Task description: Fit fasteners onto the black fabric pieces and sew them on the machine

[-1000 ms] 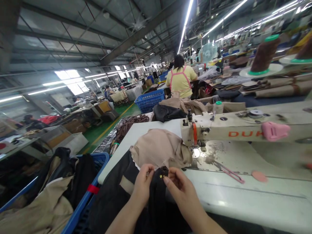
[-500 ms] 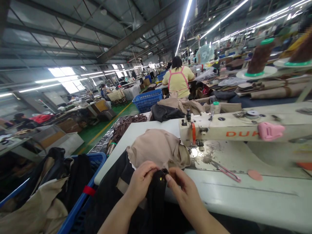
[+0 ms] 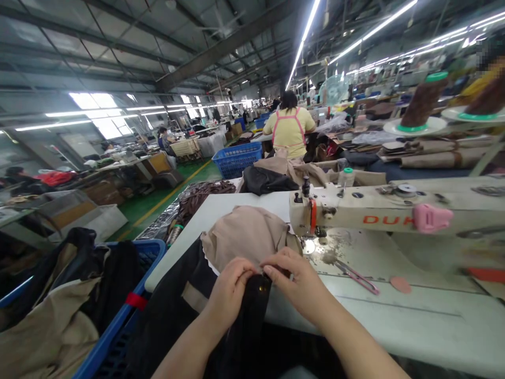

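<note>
Tube lights (image 3: pixel 303 42) are glaring overhead, windows (image 3: pixel 94 100) are burning white, the roof (image 3: pixel 130 31) is looking dim, the machine bed (image 3: pixel 351 247) is gleaming, black cloth (image 3: pixel 252 308) is losing detail, and frame edges are stretching and blurring.

Black fabric (image 3: pixel 252 308) cut off at bottom; orange lettering (image 3: pixel 382 219) partly hidden.

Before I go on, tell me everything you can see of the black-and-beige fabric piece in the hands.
The fabric piece looks soft: wrinkled beige cloth bunched on the white table, beside the sewing machine, and black material draping over the table's near left corner. The left hand and right hand pinch it near where the colours meet, by a small shiny gold-coloured spot on the black.
</note>
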Action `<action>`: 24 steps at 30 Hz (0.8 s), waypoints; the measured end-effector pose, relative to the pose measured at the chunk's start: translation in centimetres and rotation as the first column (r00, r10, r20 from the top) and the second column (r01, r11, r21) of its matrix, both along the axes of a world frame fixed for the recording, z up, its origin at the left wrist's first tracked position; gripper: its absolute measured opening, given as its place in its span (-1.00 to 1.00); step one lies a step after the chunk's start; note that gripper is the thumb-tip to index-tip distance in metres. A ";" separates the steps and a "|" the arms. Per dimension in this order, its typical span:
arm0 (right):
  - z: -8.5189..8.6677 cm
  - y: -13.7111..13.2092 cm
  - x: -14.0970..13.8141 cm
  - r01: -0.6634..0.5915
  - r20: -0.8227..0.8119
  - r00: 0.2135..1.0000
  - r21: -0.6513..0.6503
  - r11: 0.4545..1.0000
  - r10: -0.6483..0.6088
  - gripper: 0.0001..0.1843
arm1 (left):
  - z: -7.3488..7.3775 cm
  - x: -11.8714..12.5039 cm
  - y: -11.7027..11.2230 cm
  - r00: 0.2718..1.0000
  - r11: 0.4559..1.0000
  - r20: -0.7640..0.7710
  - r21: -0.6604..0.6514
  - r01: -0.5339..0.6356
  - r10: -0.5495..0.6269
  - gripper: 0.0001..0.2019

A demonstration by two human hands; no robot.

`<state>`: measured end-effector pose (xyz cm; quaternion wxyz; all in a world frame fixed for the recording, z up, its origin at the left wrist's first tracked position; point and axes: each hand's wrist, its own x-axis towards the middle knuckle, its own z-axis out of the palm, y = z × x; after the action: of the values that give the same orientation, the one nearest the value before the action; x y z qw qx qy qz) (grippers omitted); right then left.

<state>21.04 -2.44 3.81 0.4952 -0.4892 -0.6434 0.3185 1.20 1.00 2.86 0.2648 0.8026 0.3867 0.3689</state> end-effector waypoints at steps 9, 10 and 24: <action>-0.6 1.0 -0.2 -0.064 -0.207 0.978 -0.183 0.981 0.026 -0.68 | 2.3 -0.6 -2.0 0.963 0.960 -0.244 0.222 0.170 -0.115 -0.73; -0.6 1.0 -0.4 -0.071 -0.218 0.976 -0.187 0.980 0.029 -0.67 | 2.8 -0.5 -2.1 0.946 0.953 -0.299 0.229 0.200 -0.126 -0.72; -1.3 0.7 -1.6 0.077 -0.177 0.979 -0.125 0.989 -0.099 -0.86 | 3.5 -0.2 -1.5 0.938 0.989 -0.339 0.096 0.108 -0.069 -0.76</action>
<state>19.43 -1.69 2.48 0.5363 -0.5142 -0.5531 0.3770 1.00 -0.52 6.37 0.1657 0.8840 0.3678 0.2363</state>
